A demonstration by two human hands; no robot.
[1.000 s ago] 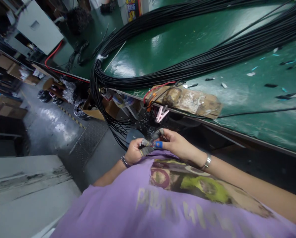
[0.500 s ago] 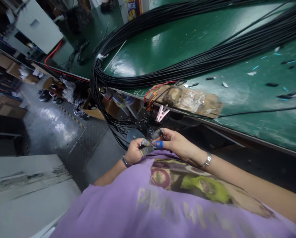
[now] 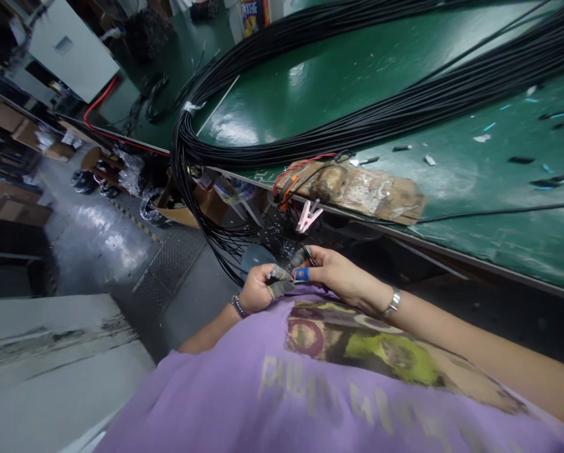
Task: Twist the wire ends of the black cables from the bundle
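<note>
My left hand point(image 3: 258, 289) and my right hand point(image 3: 333, 274) meet close to my chest, just above my purple shirt point(image 3: 310, 384). Both pinch the end of a thin wire point(image 3: 291, 275) with a red strand between taped fingertips. Grey tape wraps my left fingertips, blue tape wraps my right thumb. A black cable end sticks up past my right forefinger. Each wrist wears a bracelet. The hands hang below the front edge of the green workbench point(image 3: 338, 82).
A thick bundle of black cables point(image 3: 357, 126) lies across the bench and droops over its left edge to the floor. A taped cardboard fixture point(image 3: 362, 189) with red wires and a pink clip point(image 3: 308, 217) sits at the bench edge. Boxes and clutter stand on the floor at left.
Both hands stay together at the wire end, with only small finger shifts. The view has drifted slightly.
</note>
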